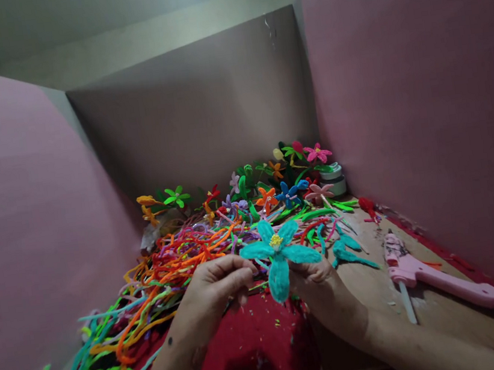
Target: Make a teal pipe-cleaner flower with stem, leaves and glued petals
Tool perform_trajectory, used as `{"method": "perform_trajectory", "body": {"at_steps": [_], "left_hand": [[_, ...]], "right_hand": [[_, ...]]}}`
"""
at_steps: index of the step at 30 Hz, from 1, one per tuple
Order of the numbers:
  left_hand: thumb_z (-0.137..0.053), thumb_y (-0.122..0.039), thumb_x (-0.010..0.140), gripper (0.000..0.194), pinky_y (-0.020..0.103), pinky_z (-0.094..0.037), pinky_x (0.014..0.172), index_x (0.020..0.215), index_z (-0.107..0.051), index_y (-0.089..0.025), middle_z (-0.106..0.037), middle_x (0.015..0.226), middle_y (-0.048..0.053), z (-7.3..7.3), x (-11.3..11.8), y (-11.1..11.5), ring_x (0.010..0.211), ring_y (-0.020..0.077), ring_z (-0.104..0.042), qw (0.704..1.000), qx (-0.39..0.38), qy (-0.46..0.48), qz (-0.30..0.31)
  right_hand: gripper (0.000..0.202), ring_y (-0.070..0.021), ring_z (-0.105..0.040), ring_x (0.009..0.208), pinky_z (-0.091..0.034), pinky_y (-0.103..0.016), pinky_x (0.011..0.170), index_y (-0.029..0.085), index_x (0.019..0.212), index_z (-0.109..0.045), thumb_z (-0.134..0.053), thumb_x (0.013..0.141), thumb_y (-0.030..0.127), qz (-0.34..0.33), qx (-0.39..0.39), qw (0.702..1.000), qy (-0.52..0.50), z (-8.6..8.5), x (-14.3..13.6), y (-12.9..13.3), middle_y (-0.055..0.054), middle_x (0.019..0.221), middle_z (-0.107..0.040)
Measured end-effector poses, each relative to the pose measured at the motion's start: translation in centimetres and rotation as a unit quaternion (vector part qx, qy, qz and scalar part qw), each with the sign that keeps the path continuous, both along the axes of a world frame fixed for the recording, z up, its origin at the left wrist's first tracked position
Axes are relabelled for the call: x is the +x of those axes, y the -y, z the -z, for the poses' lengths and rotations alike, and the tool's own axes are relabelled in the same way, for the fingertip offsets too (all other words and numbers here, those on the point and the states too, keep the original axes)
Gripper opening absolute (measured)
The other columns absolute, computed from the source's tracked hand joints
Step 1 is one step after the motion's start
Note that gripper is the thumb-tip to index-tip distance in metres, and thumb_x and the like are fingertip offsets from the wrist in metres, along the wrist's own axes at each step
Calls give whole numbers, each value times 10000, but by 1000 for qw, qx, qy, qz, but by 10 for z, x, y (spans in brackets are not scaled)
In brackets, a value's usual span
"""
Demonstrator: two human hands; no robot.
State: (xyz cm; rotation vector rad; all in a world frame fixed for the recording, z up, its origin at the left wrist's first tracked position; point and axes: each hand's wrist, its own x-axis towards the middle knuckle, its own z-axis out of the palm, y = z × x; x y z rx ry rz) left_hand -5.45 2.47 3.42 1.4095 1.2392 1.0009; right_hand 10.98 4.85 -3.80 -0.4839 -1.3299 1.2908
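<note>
A turquoise pipe-cleaner flower (278, 272) with five fuzzy petals and a yellow beaded-looking centre faces me in the middle of the head view. My right hand (327, 290) is closed behind its right petals and holds it up; the flower hides those fingertips and any stem. Beside the left petal, my left hand (221, 285) has thumb and fingers pinched together. What that pinch holds, if anything, I cannot make out. Loose turquoise petal pieces (349, 251) lie on the board just right of the flower.
A heap of coloured pipe cleaners (191, 247) spreads across the back and left. Finished flowers (267, 199) stand behind it. A pink glue gun (442, 280) with a cord lies on a brown board (380, 301) at right. Pink panels (421, 95) enclose both sides.
</note>
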Motion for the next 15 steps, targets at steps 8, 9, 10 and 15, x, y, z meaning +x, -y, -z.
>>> {"method": "perform_trajectory", "body": {"at_steps": [8, 9, 10, 15], "left_hand": [[-648, -284, 733, 221, 169, -411, 438, 937, -619, -205, -580, 686, -23, 2, 3, -4, 481, 62, -509, 977, 163, 88, -104], [-658, -243, 723, 267, 191, -461, 521, 988, -625, -231, -607, 783, -4, 1, 5, -3, 585, 87, -561, 969, 220, 52, -97], [-653, -208, 725, 293, 216, -488, 608, 1014, -636, -252, -616, 880, 14, 1, 6, -2, 693, 112, -589, 957, 278, 5, -88], [-583, -148, 773, 360, 301, -460, 849, 1103, -635, -284, -592, 1113, 68, 4, 12, -2, 1002, 195, -562, 872, 440, -210, -34]], "right_hand": [[238, -73, -363, 417, -361, -197, 419, 195, 750, -728, -618, 751, 406, -91, -5, 996, 14, -17, 4, 14, 16, 497, -541], [237, -71, -345, 408, -349, -197, 409, 193, 732, -727, -632, 735, 411, -95, -8, 995, 18, -20, 3, 16, 17, 485, -530], [237, -71, -340, 408, -337, -197, 400, 191, 706, -724, -642, 723, 412, -98, -11, 995, 22, -21, 3, 17, 15, 484, -528], [233, -87, -398, 464, -341, -198, 412, 170, 645, -686, -660, 692, 398, -98, -21, 994, 31, -21, 0, 20, -1, 533, -547]]}}
